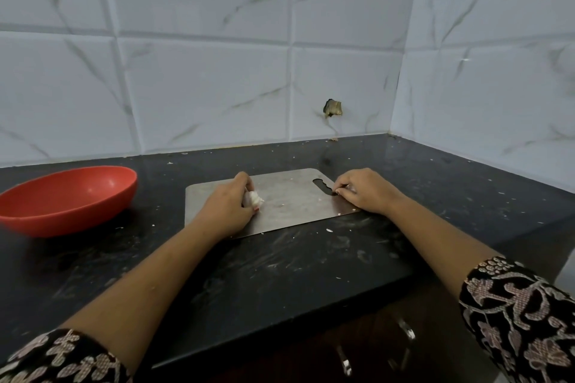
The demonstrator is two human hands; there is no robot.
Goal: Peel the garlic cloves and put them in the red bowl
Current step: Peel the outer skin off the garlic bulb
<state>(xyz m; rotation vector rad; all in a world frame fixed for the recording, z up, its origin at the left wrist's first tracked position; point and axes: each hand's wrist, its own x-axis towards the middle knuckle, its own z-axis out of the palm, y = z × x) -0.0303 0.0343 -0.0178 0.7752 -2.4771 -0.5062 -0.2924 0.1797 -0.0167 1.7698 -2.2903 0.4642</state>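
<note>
A steel cutting board (289, 199) lies on the black counter. My left hand (225, 211) rests on the board's left part, its fingers curled round a white garlic bulb (253, 198) that pokes out to the right. My right hand (362, 191) lies on the board's right end by the handle slot, pinching a small whitish garlic piece (351, 187) between thumb and fingertips; most of the piece is hidden. The red bowl (67, 199) stands on the counter to the left of the board, apart from it, and looks empty.
The black counter (280, 274) carries small white flecks of garlic skin around the board. Tiled walls close the back and the right side, meeting in a corner at back right. The counter's front edge runs diagonally at lower right, above a cabinet with metal handles (407, 333).
</note>
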